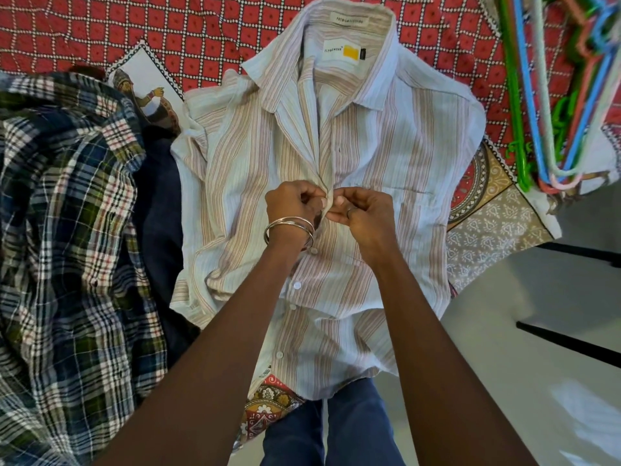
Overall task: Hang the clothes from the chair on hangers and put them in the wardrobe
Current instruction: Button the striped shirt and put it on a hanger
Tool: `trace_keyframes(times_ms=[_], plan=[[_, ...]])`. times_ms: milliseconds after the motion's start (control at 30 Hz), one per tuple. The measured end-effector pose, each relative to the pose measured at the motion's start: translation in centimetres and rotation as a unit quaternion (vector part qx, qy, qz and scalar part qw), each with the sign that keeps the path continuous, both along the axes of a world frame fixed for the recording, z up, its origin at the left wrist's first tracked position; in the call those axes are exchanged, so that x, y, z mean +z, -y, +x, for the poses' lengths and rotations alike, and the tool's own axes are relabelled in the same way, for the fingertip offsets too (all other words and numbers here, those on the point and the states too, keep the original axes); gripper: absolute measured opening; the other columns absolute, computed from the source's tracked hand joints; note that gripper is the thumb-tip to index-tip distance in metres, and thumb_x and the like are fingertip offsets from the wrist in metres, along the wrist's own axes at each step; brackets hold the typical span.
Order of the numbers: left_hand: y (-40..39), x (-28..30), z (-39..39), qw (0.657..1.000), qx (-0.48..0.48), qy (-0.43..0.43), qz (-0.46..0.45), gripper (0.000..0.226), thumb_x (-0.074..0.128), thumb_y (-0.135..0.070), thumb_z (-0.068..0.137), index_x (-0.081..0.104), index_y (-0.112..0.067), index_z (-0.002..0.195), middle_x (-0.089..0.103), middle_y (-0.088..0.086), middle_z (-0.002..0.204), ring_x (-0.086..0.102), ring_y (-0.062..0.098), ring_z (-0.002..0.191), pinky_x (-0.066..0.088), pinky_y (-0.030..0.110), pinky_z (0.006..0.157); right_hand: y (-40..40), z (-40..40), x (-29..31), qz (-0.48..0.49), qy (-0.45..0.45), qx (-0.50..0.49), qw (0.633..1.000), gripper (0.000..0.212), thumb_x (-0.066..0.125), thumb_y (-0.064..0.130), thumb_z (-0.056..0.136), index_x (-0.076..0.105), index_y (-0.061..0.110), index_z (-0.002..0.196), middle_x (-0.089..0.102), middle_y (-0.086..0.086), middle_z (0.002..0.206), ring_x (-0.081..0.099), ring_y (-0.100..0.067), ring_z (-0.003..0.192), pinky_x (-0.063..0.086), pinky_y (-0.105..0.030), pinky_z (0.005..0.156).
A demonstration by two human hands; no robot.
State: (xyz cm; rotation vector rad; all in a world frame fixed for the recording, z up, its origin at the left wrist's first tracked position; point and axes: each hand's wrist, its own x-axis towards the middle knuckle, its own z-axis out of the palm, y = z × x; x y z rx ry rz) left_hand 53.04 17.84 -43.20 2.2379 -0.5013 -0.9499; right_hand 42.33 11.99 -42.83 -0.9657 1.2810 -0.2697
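**Both hands pinching the shirt's front placket**

Pinched between the fingers of both hands is the buttoned front edge of a pale striped cotton shirt, white with beige and pink bands. The left hand, with two silver bangles on its wrist, curls its fingers on the placket from the left side; the right hand, with a ring on one finger, nips the same strip of cloth from the right. The fingertips of the two hands nearly meet at mid-chest height of the shirt, just beside the chest pocket.

This shirt lies flat, front up, on a red checked bedspread with white dotted lines, its collar open and pointing away from the person and a yellow-and-white label showing inside the neck. Its hem hangs over the near edge of the bed, above the person's blue trousers. White buttons show down the placket below the hands.

To the left lies a crumpled plaid shirt in navy, green and white, partly over a dark navy garment. At the upper right, a bundle of plastic hangers in green, blue, pink and white rests on the bedspread.
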Motion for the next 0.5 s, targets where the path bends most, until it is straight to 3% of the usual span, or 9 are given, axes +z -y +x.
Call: trace_keyframes(times_ms=[233, 400, 500], plan=[[0.34, 0.35, -0.06, 1.000, 0.001, -0.014, 0.002, 0.015, 0.068, 0.008, 0.077, 0.074, -0.005, 0.082, 0.070, 0.006, 0.078, 0.068, 0.023, 0.073, 0.058, 0.040, 0.078, 0.06, 0.04, 0.18, 0.007, 0.011, -0.012, 1.000, 0.017, 0.065, -0.014, 0.081, 0.069, 0.001, 0.089, 0.070, -0.013, 0.079, 0.071, -0.018, 0.071, 0.059, -0.027, 0.067], [0.61, 0.40, 0.62, 0.998, -0.007, -0.054, 0.025, 0.012, 0.070, 0.004, 0.078, 0.074, -0.005, 0.084, 0.070, 0.008, 0.078, 0.069, 0.026, 0.075, 0.058, 0.042, 0.079, -0.30, -0.21, -0.08, -0.028, -0.017, -0.004, 0.999, 0.018, 0.071, -0.011, 0.077, 0.069, 0.004, 0.087, 0.071, -0.017, 0.084, 0.071, -0.026, 0.077, 0.060, -0.036, 0.072], [0.90, 0.78, 0.59, 0.998, -0.012, -0.056, 0.036, 0.006, 0.074, -0.010, 0.080, 0.074, -0.006, 0.083, 0.070, 0.007, 0.079, 0.067, 0.016, 0.074, 0.056, 0.024, 0.077, -0.26, 0.02, -0.54, -0.090, -0.052, 0.036, 0.994, 0.019, 0.072, -0.008, 0.076, 0.068, 0.009, 0.082, 0.070, -0.012, 0.079, 0.070, -0.025, 0.075, 0.060, -0.038, 0.072]])
